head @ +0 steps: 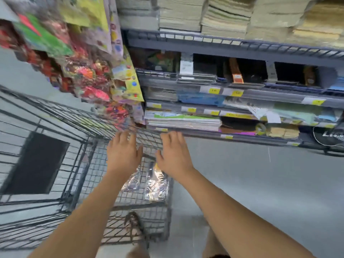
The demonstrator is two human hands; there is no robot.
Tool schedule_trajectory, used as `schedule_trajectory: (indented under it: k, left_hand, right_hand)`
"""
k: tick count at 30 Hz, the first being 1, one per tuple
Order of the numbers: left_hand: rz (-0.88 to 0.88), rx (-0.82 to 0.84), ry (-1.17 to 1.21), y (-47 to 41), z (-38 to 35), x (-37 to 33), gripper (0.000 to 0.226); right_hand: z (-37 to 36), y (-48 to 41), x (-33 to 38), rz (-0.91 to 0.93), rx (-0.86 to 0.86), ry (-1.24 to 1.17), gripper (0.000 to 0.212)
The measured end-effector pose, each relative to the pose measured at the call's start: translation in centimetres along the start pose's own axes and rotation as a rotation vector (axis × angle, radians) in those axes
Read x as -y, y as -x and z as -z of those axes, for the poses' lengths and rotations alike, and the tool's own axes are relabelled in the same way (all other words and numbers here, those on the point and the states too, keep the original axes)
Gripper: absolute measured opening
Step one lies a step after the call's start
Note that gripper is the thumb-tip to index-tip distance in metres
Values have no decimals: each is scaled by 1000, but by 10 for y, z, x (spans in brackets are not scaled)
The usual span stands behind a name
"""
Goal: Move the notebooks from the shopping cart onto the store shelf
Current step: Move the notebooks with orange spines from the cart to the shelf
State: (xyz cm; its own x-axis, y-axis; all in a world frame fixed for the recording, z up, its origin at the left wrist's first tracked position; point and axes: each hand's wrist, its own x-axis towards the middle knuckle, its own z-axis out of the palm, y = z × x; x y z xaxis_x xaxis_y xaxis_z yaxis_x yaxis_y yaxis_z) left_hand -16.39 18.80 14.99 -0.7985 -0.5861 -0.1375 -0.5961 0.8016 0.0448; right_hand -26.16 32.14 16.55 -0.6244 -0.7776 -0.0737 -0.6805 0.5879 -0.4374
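Observation:
A dark wire shopping cart (pixel 55 127) fills the lower left of the head view. In its small near compartment lie plastic-wrapped notebooks (pixel 155 185), shiny with glare. My left hand (pixel 122 153) and my right hand (pixel 172 155) hover side by side over that compartment, palms down, fingers spread, holding nothing. Just beyond the hands runs the store shelf (pixel 242 135), where a stack of wrapped notebooks (pixel 182 121) rests on a low tier. The picture is blurred by motion.
Colourful hanging packets (pixel 89 75) crowd the upper left, close to the cart's far side. Upper shelf tiers hold tall paper stacks (pixel 223 17) and yellow price tags (pixel 214 90). Grey floor (pixel 251 183) spreads to the right. My sandalled foot (pixel 134 226) shows under the cart.

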Motion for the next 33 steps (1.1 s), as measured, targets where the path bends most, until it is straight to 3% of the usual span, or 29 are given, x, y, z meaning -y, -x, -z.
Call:
schedule_trajectory:
  k: [7,20,28,33]
  left_hand:
    - [-86,95,-35,27,-24,84,50]
    - [-83,343,-6,25,-147,130,66]
    - [-58,454,-37,18,-229,154,81]
    - [82,492,119,19,-257,161,88]
  right_hand:
    - [-75,13,75,-82,107,35,49]
    - [-215,3,52,-293,365,146,61]
    - [-294,-14,40,-414,324,81,52]
    - [-322,-26,45,-703,244,-108,57]
